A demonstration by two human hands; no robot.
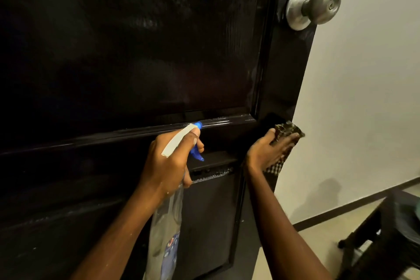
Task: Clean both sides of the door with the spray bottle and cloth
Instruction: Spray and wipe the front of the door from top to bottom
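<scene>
A glossy black panelled door [136, 52] fills most of the view, with its free edge at the right. My left hand [168, 161] grips a clear spray bottle [167, 229] by its neck. The bottle's white and blue head points at the door's middle rail. My right hand [268, 150] holds a checked cloth [288, 130] against the door's right stile, just below the upper panel. Wet streaks show on the upper panel.
A silver round doorknob [316, 5] sticks out of the stile at the upper right. A white wall [363, 98] with a dark skirting board lies past the door's edge. A dark stool or small table [391, 229] stands at the lower right on a pale floor.
</scene>
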